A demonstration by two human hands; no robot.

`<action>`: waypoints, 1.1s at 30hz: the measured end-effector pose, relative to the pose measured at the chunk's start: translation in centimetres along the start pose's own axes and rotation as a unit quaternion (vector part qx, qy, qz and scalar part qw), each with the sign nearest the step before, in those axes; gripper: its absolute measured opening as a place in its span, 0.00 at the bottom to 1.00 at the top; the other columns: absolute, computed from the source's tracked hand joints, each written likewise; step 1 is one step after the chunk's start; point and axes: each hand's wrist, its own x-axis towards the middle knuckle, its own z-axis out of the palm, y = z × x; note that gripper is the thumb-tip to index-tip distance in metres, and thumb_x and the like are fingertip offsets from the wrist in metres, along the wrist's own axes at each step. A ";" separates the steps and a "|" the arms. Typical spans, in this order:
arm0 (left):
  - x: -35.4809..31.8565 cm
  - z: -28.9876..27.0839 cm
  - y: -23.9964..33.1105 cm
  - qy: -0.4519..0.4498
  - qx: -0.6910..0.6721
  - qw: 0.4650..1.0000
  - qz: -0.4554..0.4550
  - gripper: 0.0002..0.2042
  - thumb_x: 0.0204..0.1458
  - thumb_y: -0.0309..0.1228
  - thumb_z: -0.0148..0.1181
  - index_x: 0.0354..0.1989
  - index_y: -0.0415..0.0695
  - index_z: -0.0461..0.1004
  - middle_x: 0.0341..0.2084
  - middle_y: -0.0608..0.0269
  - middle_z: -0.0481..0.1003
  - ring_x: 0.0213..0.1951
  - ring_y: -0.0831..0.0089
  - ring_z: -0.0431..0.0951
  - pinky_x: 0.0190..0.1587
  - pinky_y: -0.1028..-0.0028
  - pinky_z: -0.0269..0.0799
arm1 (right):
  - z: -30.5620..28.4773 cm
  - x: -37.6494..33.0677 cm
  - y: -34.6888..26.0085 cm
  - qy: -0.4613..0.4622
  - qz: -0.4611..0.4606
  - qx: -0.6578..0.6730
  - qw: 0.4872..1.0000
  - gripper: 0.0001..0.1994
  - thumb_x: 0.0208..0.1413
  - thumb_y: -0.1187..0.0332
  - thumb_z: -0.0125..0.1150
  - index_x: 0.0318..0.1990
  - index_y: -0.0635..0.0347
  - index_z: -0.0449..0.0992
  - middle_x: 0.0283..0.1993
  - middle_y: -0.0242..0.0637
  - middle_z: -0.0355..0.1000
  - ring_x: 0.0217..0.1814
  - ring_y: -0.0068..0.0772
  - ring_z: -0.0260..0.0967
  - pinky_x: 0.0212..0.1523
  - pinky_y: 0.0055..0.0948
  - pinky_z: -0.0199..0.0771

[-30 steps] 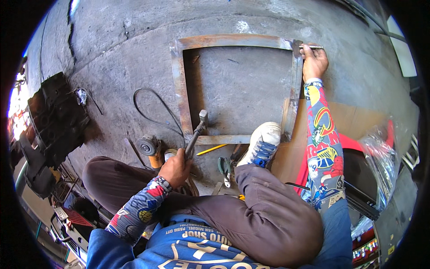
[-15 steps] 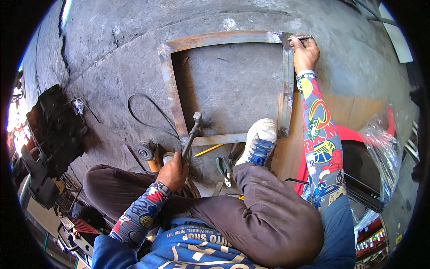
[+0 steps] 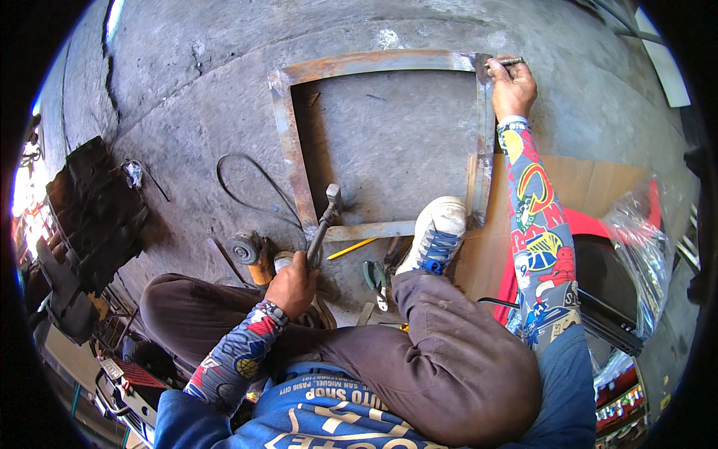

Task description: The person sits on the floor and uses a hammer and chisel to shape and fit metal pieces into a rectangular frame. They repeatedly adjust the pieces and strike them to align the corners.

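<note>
A rectangular steel frame [image 3: 378, 63], rusty in patches, lies on the concrete floor in front of me. My left hand [image 3: 292, 286] is wrapped round the handle of a hammer [image 3: 323, 223]; its head stands over the frame's near left corner. At the far right corner, my right hand [image 3: 513, 93] pinches a short metal rod like a punch [image 3: 510, 60]. The rod lies nearly level, its left end at the corner; whether it touches the steel I cannot tell. My white shoe [image 3: 437, 232] rests by the frame's near right corner.
An angle grinder [image 3: 254, 256] with a looped black cable lies left of the hammer. Near the shoe are a yellow pencil [image 3: 351, 248] and green-handled pliers [image 3: 376, 286]. Cardboard [image 3: 580, 173] and a red part [image 3: 591, 222] in clear plastic lie right; a dark crumpled panel [image 3: 96, 206] lies left.
The view has shifted slightly, so everything sits a little further right. Both hands keep their hold on the hammer and the rod, with hardly any movement against the frame.
</note>
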 end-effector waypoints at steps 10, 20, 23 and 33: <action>-0.1 -0.2 0.2 -0.008 0.008 1.000 -0.021 0.16 0.60 0.36 0.57 0.45 0.37 0.63 0.28 0.31 0.76 0.35 0.32 0.78 0.38 0.43 0.74 | -0.1 0.1 0.4 -0.006 0.011 0.023 1.000 0.06 0.55 0.79 0.67 0.39 0.63 0.79 0.33 0.32 0.80 0.32 0.20 0.76 0.37 0.22 0.76; -0.1 -0.2 0.2 -0.018 0.013 0.999 -0.032 0.16 0.60 0.36 0.57 0.47 0.36 0.63 0.28 0.31 0.77 0.35 0.33 0.78 0.38 0.43 0.74 | -0.2 0.1 0.6 -0.015 0.013 0.042 0.999 0.05 0.55 0.79 0.67 0.38 0.63 0.78 0.34 0.33 0.80 0.33 0.21 0.76 0.36 0.22 0.76; -0.1 -0.2 0.1 -0.014 0.007 1.000 -0.020 0.16 0.60 0.36 0.57 0.46 0.36 0.63 0.28 0.30 0.76 0.35 0.33 0.78 0.38 0.44 0.74 | -0.2 0.1 0.5 -0.017 0.006 0.026 1.000 0.05 0.55 0.79 0.67 0.39 0.63 0.78 0.34 0.32 0.80 0.33 0.21 0.76 0.36 0.21 0.76; -0.4 -0.1 0.1 0.002 -0.006 1.000 -0.004 0.16 0.59 0.35 0.56 0.46 0.36 0.63 0.29 0.31 0.76 0.35 0.33 0.78 0.38 0.43 0.73 | 0.1 -0.2 1.6 0.035 -0.125 -0.113 0.985 0.06 0.53 0.71 0.69 0.37 0.58 0.82 0.32 0.37 0.81 0.35 0.31 0.79 0.41 0.32 0.78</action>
